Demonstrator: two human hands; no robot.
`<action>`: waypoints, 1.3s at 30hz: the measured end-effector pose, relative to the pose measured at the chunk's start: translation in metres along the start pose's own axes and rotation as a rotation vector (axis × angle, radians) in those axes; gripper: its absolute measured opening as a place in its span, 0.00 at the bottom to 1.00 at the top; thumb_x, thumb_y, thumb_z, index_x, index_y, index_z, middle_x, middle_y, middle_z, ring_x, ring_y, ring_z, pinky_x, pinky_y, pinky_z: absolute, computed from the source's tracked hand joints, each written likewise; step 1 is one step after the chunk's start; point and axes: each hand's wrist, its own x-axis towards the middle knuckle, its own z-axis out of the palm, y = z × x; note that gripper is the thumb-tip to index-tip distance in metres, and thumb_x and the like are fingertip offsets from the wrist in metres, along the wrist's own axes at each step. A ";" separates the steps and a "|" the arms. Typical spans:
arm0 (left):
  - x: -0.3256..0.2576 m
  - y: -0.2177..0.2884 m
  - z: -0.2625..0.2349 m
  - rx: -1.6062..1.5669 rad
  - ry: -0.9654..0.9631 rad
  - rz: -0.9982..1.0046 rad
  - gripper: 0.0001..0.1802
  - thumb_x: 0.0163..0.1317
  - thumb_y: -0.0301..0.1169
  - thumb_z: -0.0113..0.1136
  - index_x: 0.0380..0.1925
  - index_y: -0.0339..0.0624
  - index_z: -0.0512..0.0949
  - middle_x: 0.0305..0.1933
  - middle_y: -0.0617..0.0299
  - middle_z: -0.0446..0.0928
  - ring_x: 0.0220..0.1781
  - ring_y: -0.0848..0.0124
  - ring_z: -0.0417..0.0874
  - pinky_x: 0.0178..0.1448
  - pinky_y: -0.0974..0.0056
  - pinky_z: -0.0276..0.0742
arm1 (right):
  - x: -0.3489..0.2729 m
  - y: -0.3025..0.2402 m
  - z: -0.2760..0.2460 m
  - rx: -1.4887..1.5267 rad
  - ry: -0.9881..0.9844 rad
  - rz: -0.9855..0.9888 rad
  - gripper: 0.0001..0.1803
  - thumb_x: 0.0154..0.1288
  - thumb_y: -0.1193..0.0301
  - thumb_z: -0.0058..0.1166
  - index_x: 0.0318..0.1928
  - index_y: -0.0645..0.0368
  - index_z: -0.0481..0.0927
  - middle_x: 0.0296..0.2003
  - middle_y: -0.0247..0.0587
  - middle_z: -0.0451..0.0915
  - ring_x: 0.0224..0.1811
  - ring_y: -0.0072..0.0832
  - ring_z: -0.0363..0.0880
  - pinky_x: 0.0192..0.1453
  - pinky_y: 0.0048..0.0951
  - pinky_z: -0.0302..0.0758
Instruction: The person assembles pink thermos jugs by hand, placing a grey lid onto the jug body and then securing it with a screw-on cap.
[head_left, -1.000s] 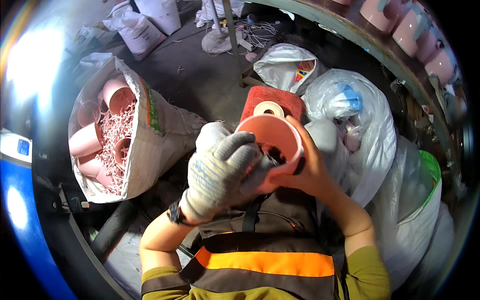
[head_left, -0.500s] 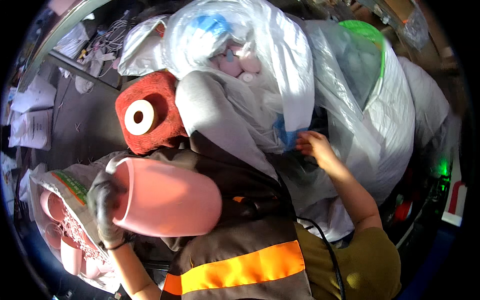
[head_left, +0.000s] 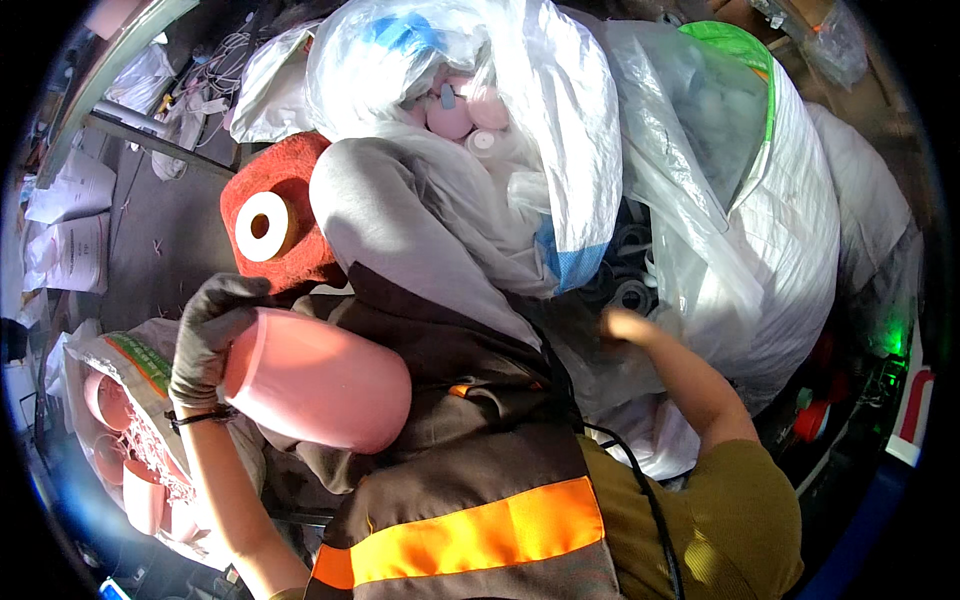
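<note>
My left hand (head_left: 208,335), in a grey glove, grips a large pink plastic cup-shaped vessel (head_left: 335,385) at its open rim. The vessel lies tilted over my dark apron (head_left: 430,310), its rounded closed end toward the right. My bare right hand (head_left: 622,325) is beside several dark ring-like parts (head_left: 632,292) between the white bags; its fingers are blurred and mostly hidden. Just beyond my left hand stands a red fuzzy block (head_left: 285,190) with a cream-coloured roll (head_left: 264,227) on it.
An open sack (head_left: 150,365) at the lower left holds pink cups and curly pink shavings. Ahead, a plastic-lined white bag (head_left: 580,130) contains pink pieces (head_left: 450,113). A larger green-rimmed white sack (head_left: 795,230) stands at the right. A metal bar (head_left: 150,135) crosses the upper left.
My right hand has drawn back slightly from the blue-patterned bag corner, and its fingers have turned out of sight. The pink vessel and my left hand have shifted a little left and up.
</note>
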 end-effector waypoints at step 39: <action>-0.054 -0.109 0.012 -0.719 0.282 0.217 0.19 0.72 0.39 0.51 0.40 0.31 0.81 0.44 0.59 0.83 0.46 0.72 0.81 0.56 0.66 0.75 | -0.187 -0.226 -0.067 0.597 0.098 -0.549 0.45 0.61 0.71 0.64 0.74 0.64 0.54 0.54 0.45 0.78 0.54 0.29 0.78 0.60 0.30 0.72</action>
